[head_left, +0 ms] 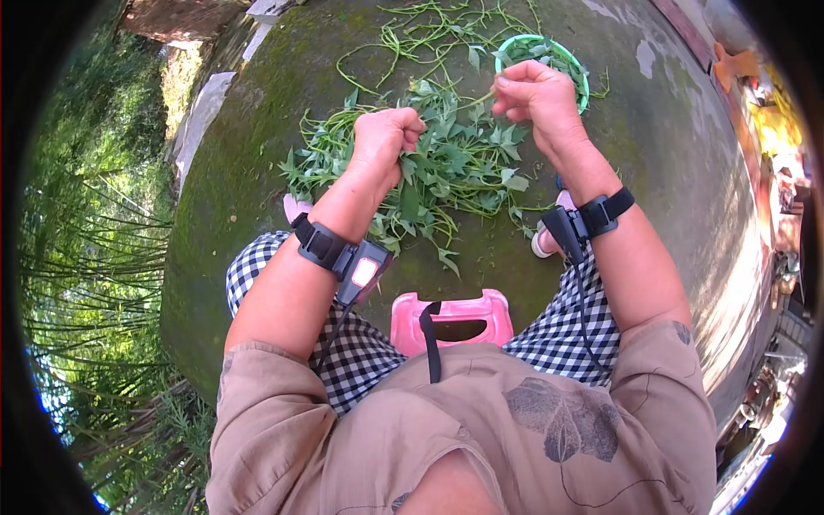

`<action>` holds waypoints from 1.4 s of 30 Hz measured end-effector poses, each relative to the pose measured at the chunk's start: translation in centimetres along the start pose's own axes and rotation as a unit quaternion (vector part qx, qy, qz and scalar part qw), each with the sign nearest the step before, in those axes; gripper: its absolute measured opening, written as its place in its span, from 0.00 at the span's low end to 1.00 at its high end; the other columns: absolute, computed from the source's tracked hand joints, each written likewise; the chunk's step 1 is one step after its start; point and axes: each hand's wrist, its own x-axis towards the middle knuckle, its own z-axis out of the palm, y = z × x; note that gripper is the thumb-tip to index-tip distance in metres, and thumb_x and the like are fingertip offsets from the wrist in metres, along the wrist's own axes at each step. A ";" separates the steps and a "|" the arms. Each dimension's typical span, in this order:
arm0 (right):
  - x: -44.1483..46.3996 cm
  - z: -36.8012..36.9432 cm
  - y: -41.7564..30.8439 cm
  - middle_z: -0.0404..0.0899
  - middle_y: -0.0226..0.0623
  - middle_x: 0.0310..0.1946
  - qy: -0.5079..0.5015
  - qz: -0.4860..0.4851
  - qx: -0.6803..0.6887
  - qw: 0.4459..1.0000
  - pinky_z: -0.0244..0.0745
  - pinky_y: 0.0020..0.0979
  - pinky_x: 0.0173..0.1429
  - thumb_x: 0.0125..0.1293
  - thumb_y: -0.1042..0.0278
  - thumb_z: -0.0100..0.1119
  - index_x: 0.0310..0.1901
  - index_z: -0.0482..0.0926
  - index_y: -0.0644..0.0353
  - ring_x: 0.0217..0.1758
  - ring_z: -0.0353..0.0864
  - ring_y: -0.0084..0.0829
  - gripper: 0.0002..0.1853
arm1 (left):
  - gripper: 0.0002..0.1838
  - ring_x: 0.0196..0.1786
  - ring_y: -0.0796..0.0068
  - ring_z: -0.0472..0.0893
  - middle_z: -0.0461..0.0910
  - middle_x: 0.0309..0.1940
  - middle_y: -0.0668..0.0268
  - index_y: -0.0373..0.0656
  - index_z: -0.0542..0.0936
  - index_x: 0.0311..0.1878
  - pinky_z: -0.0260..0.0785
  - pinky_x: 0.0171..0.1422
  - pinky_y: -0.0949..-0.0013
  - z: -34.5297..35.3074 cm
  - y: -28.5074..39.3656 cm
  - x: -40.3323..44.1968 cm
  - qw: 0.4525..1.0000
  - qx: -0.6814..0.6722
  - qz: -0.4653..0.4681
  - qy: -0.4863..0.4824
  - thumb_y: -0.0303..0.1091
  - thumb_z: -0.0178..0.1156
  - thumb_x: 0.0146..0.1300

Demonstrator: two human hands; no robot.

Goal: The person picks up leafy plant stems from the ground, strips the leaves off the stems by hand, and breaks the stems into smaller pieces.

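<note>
A loose heap of leafy green vines lies on the ground in front of me. My left hand is closed above the heap's left side, fingers curled round a leafy vine whose leaves blend with those below. Higher and to the right, my right hand pinches a thin green stem between thumb and fingers; the stem points left over the heap. Just behind that hand stands a green-rimmed basket with picked leaves in it, partly hidden by the fingers.
Bare, leafless stems are strewn beyond the heap. A pink plastic stool shows between my checkered trouser legs, and pink shoes flank the heap. Mossy concrete surrounds it, with greenery to the left and clutter along the right.
</note>
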 end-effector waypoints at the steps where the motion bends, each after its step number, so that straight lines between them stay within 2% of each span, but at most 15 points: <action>1: 0.1 -0.4 -0.1 0.83 0.31 0.27 0.013 -0.006 -0.002 1.000 0.70 0.18 0.24 0.63 0.74 0.61 0.35 0.79 0.60 0.24 0.81 0.19 0.01 | 0.01 0.20 0.79 0.70 0.74 0.19 0.67 0.35 0.80 0.25 0.61 0.25 0.74 -0.3 -0.3 0.3 1.000 0.010 -0.014 0.010 0.22 0.61 0.47; 4: 0.2 -0.8 -0.6 0.83 0.30 0.28 -0.002 -0.015 -0.045 0.999 0.69 0.17 0.25 0.63 0.73 0.61 0.35 0.80 0.59 0.24 0.79 0.17 0.01 | 0.02 0.20 0.80 0.69 0.73 0.17 0.70 0.36 0.80 0.25 0.61 0.25 0.74 0.0 0.3 -0.6 0.978 0.181 -0.041 -0.091 0.22 0.61 0.45; 7: -0.2 -0.2 -0.6 0.82 0.29 0.26 -0.051 -0.035 -0.094 0.994 0.68 0.18 0.26 0.62 0.73 0.62 0.35 0.81 0.60 0.23 0.76 0.16 0.02 | 0.03 0.21 0.81 0.70 0.74 0.17 0.71 0.36 0.81 0.26 0.63 0.26 0.74 1.3 0.4 -2.3 0.934 0.297 -0.015 -0.196 0.23 0.62 0.45; 8: -0.4 0.0 -0.5 0.81 0.28 0.26 -0.071 -0.041 -0.109 0.991 0.68 0.18 0.26 0.61 0.72 0.62 0.35 0.81 0.61 0.23 0.75 0.15 0.03 | 0.05 0.22 0.81 0.72 0.75 0.18 0.70 0.36 0.82 0.28 0.65 0.28 0.75 1.5 0.3 -2.5 0.915 0.324 0.030 -0.237 0.21 0.60 0.44; 11: -0.8 0.5 -0.2 0.79 0.26 0.24 -0.105 -0.071 -0.133 0.983 0.67 0.19 0.27 0.60 0.71 0.63 0.34 0.82 0.62 0.23 0.73 0.15 0.04 | 0.06 0.22 0.81 0.72 0.76 0.18 0.69 0.36 0.81 0.27 0.65 0.28 0.75 1.9 0.5 -3.0 0.881 0.345 0.183 -0.267 0.19 0.58 0.43; 12: -1.0 0.7 -0.2 0.77 0.26 0.23 -0.105 -0.091 -0.152 0.979 0.68 0.22 0.28 0.59 0.71 0.63 0.34 0.82 0.63 0.24 0.73 0.16 0.05 | 0.06 0.21 0.82 0.71 0.76 0.19 0.69 0.36 0.80 0.26 0.63 0.28 0.76 1.7 -0.1 -2.1 0.899 0.299 0.187 -0.260 0.19 0.56 0.43; 15: -1.1 0.7 -0.1 0.77 0.29 0.23 -0.099 -0.162 -0.233 0.954 0.70 0.27 0.31 0.57 0.71 0.64 0.35 0.82 0.63 0.25 0.75 0.21 0.06 | 0.05 0.21 0.82 0.70 0.76 0.20 0.69 0.36 0.79 0.25 0.62 0.28 0.76 1.5 1.8 -2.4 0.958 0.224 0.065 -0.169 0.21 0.54 0.45; 16: -1.2 0.7 0.0 0.77 0.30 0.24 -0.095 -0.203 -0.256 0.940 0.71 0.28 0.32 0.57 0.71 0.64 0.35 0.81 0.62 0.26 0.76 0.23 0.06 | 0.07 0.22 0.83 0.70 0.76 0.21 0.69 0.35 0.81 0.28 0.62 0.29 0.77 1.2 2.0 -2.2 0.970 0.168 0.059 -0.167 0.24 0.54 0.49; 18: -1.4 0.9 0.1 0.77 0.33 0.25 -0.087 -0.283 -0.301 0.906 0.72 0.30 0.34 0.56 0.71 0.64 0.35 0.81 0.61 0.27 0.78 0.28 0.06 | 0.08 0.22 0.82 0.70 0.76 0.20 0.69 0.34 0.83 0.30 0.61 0.29 0.77 1.5 2.2 -2.2 0.979 0.118 0.078 -0.149 0.26 0.56 0.52; 20: -1.7 1.1 0.0 0.78 0.35 0.28 -0.093 -0.278 -0.319 0.901 0.73 0.32 0.35 0.55 0.71 0.63 0.33 0.81 0.60 0.29 0.79 0.33 0.05 | 0.10 0.22 0.82 0.70 0.75 0.20 0.70 0.33 0.84 0.35 0.61 0.29 0.77 1.6 2.2 -2.1 0.982 0.085 0.090 -0.145 0.30 0.60 0.57; 30: -2.1 2.0 1.2 0.80 0.37 0.31 -0.081 -0.349 -0.380 0.853 0.75 0.39 0.36 0.57 0.68 0.61 0.32 0.80 0.58 0.33 0.80 0.43 0.04 | 0.07 0.21 0.81 0.72 0.77 0.19 0.69 0.35 0.83 0.31 0.61 0.28 0.76 1.9 1.8 -1.7 0.986 0.065 0.070 -0.139 0.31 0.62 0.57; 36: -2.5 2.3 1.5 0.81 0.38 0.31 -0.080 -0.317 -0.376 0.867 0.75 0.39 0.37 0.56 0.67 0.61 0.31 0.80 0.59 0.33 0.80 0.45 0.05 | 0.06 0.21 0.80 0.72 0.76 0.20 0.68 0.36 0.81 0.29 0.62 0.28 0.75 2.2 1.3 -1.6 0.988 0.059 0.066 -0.127 0.28 0.60 0.56; 39: -2.7 2.5 1.8 0.80 0.40 0.27 -0.085 -0.295 -0.354 0.883 0.75 0.37 0.35 0.54 0.69 0.63 0.32 0.81 0.61 0.30 0.82 0.38 0.06 | 0.05 0.22 0.80 0.71 0.75 0.22 0.67 0.36 0.80 0.28 0.62 0.28 0.76 2.2 0.9 -1.6 0.990 0.047 0.058 -0.120 0.28 0.59 0.56; 42: -3.0 2.6 1.6 0.80 0.36 0.23 -0.118 -0.145 -0.245 0.951 0.73 0.30 0.29 0.53 0.72 0.65 0.32 0.81 0.63 0.25 0.80 0.27 0.06 | 0.05 0.23 0.80 0.71 0.75 0.22 0.68 0.37 0.79 0.28 0.62 0.28 0.76 2.1 0.8 -1.4 0.990 0.037 0.057 -0.122 0.28 0.59 0.56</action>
